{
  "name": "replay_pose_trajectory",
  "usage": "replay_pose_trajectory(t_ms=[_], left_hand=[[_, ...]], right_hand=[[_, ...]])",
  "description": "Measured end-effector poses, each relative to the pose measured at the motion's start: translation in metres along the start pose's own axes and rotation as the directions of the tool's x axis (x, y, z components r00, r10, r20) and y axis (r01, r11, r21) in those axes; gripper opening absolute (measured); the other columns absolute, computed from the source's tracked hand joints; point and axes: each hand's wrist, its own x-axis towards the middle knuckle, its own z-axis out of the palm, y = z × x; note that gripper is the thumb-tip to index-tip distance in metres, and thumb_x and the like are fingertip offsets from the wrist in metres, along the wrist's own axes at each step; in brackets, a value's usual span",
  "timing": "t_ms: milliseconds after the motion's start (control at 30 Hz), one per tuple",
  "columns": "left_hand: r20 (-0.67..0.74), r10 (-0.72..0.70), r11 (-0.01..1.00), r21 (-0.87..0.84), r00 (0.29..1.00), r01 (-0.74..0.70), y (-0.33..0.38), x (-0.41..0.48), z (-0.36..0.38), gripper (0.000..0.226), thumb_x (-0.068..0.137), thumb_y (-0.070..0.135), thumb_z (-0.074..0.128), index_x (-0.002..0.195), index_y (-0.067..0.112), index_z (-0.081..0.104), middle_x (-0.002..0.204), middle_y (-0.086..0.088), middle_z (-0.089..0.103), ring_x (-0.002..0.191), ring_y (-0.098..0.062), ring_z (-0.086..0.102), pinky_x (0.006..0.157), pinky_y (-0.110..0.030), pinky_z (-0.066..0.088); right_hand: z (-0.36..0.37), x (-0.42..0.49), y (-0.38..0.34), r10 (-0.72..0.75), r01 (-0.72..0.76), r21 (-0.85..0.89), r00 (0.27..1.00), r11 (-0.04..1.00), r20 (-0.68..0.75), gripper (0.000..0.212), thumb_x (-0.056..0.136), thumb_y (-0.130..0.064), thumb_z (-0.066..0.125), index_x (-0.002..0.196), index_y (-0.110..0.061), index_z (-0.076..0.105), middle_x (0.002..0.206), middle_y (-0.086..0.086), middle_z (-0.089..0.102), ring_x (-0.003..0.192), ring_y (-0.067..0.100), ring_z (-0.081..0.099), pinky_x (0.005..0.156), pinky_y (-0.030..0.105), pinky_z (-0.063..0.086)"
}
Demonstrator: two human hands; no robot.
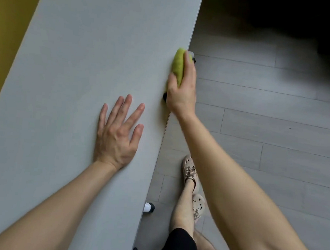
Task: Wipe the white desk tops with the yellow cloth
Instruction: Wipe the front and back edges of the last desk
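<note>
Cloth [178, 64] gripped by right hand [181, 91], half hidden | left hand [117, 133] flat on desk [87, 52]

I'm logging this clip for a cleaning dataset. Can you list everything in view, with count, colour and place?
desk top: one, white-grey, runs from lower left to top centre.
cloth: one, yellow-green, at the desk top's right edge.
desk feet: two plainly seen, white with black tips, on the floor under the near edge.
floor: one, grey planks, right half.
wall (or panel): one, mustard yellow, far left.
shoes: two, beige, on the floor beside the desk.
shorts: one, black, bottom centre.
left hand: flat, fingers spread, on the desk top.
right hand: grips the cloth at the edge.
</note>
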Motion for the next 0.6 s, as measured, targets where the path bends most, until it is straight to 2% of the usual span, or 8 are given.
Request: replay_pose_trajectory(t_ms=[67, 133, 233, 300, 367, 467, 533, 600], left_hand=[[-0.007, -0.002, 1.000, 0.003, 1.000, 0.002, 0.001, -0.001, 0.000, 0.055, 0.111, 0.042, 0.043, 0.165, 0.034, 0.047, 0.179, -0.002, 0.029, 0.167, -0.020, 0.023, 0.133, -0.062, 0.016], [-0.009, 0.005, 1.000, 0.001, 1.000, -0.005, 0.001, -0.002, -0.001, 0.055, 0.111, 0.042, 0.045, 0.165, 0.034, 0.047, 0.179, -0.002, 0.029, 0.167, -0.020, 0.023, 0.133, -0.063, 0.017], [-0.009, 0.011, 1.000, 0.007, 1.000, -0.011, 0.000, 0.000, 0.000, 0.056, 0.110, 0.042, 0.045, 0.165, 0.033, 0.046, 0.179, -0.003, 0.029, 0.167, -0.021, 0.023, 0.131, -0.064, 0.019], [-0.003, 0.010, 1.000, 0.012, 1.000, -0.010, 0.000, -0.001, 0.001, 0.056, 0.110, 0.042, 0.045, 0.166, 0.033, 0.045, 0.180, -0.002, 0.028, 0.168, -0.021, 0.022, 0.132, -0.064, 0.018], [-0.004, 0.015, 1.000, 0.019, 1.000, -0.015, -0.001, 0.000, 0.002, 0.056, 0.110, 0.041, 0.045, 0.166, 0.033, 0.045, 0.180, -0.002, 0.027, 0.168, -0.021, 0.022, 0.132, -0.064, 0.018], [-0.008, 0.016, 1.000, 0.023, 1.000, -0.016, -0.002, -0.001, 0.003, 0.056, 0.110, 0.040, 0.047, 0.166, 0.033, 0.046, 0.180, -0.003, 0.027, 0.168, -0.021, 0.022, 0.132, -0.064, 0.018], [-0.007, 0.019, 1.000, 0.025, 1.000, -0.018, -0.002, 0.000, 0.003, 0.056, 0.110, 0.040, 0.047, 0.166, 0.033, 0.046, 0.180, -0.003, 0.027, 0.168, -0.021, 0.022, 0.132, -0.064, 0.017], [-0.010, 0.021, 0.999, 0.029, 1.000, -0.021, -0.003, 0.000, 0.004, 0.056, 0.110, 0.040, 0.047, 0.166, 0.033, 0.046, 0.180, -0.003, 0.028, 0.168, -0.021, 0.022, 0.132, -0.063, 0.017]], right_hand=[[0.002, -0.002, -0.001, 0.007, -0.007, 0.007, 1.000, 1.000, -0.015, 0.071, 0.102, -0.025, 0.051, 0.170, -0.028, 0.030, 0.177, 0.000, 0.029, 0.163, 0.017, 0.025, 0.123, 0.034, 0.033], [0.004, -0.049, 0.003, 0.002, -0.001, 0.011, 0.999, 1.000, -0.034, 0.070, 0.105, -0.022, 0.053, 0.171, -0.027, 0.029, 0.178, 0.001, 0.026, 0.165, 0.014, 0.020, 0.130, 0.037, 0.030], [-0.003, -0.170, 0.014, 0.002, -0.003, 0.030, 0.998, 1.000, 0.055, 0.070, 0.107, -0.018, 0.055, 0.171, -0.024, 0.027, 0.180, 0.000, 0.019, 0.166, 0.008, 0.013, 0.131, 0.024, 0.019], [-0.012, -0.214, 0.014, 0.020, -0.026, 0.044, 0.991, 0.999, 0.131, 0.071, 0.107, -0.020, 0.055, 0.171, -0.028, 0.025, 0.181, -0.003, 0.016, 0.166, 0.006, 0.013, 0.131, 0.022, 0.019], [-0.011, -0.187, 0.015, 0.024, -0.027, 0.024, 0.988, 0.999, 0.152, 0.071, 0.106, -0.021, 0.055, 0.171, -0.028, 0.026, 0.180, -0.001, 0.018, 0.165, 0.005, 0.013, 0.129, 0.018, 0.018], [-0.003, -0.089, 0.009, 0.019, -0.021, 0.013, 0.995, 1.000, 0.094, 0.071, 0.105, -0.024, 0.052, 0.171, -0.026, 0.027, 0.179, 0.000, 0.024, 0.166, 0.011, 0.017, 0.114, 0.000, 0.015], [-0.001, -0.037, 0.009, 0.005, -0.005, -0.005, 0.999, 1.000, 0.035, 0.072, 0.104, -0.026, 0.052, 0.171, -0.028, 0.028, 0.178, -0.001, 0.026, 0.165, 0.014, 0.020, 0.112, 0.006, 0.021], [0.001, -0.033, 0.008, -0.003, 0.003, 0.001, 1.000, 1.000, 0.005, 0.071, 0.105, -0.025, 0.053, 0.171, -0.029, 0.028, 0.178, -0.001, 0.026, 0.165, 0.013, 0.020, 0.113, 0.010, 0.024]])
